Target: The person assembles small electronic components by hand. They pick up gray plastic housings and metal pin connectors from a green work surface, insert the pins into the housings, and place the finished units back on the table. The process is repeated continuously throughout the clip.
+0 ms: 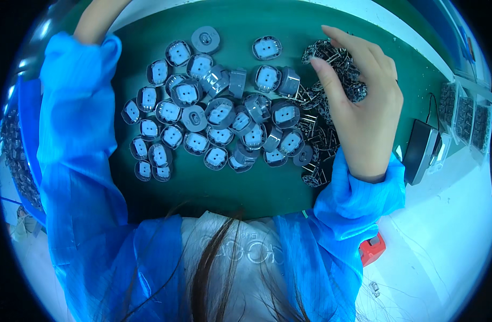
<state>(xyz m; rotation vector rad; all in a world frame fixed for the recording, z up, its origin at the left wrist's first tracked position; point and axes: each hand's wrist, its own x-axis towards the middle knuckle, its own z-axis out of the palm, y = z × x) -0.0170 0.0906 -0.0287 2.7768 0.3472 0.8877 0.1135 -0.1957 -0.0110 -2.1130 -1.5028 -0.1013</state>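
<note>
My right hand is over a heap of small black parts with metal pins. Its thumb and forefinger are spread apart, and I see nothing between them. The other fingers are partly hidden behind the forefinger. My left forearm reaches up past the top edge, so the left hand itself is out of the picture. Between the arms lie many grey rounded plastic housings, most showing a pale blue face with small holes and metal pins. A few lie on their sides or with a plain grey back upward.
The green work mat lies under the parts. At the left a blue bin holds many dark parts. On the right are a black box-shaped device with a cable and clear trays of dark parts. A red object is lower right.
</note>
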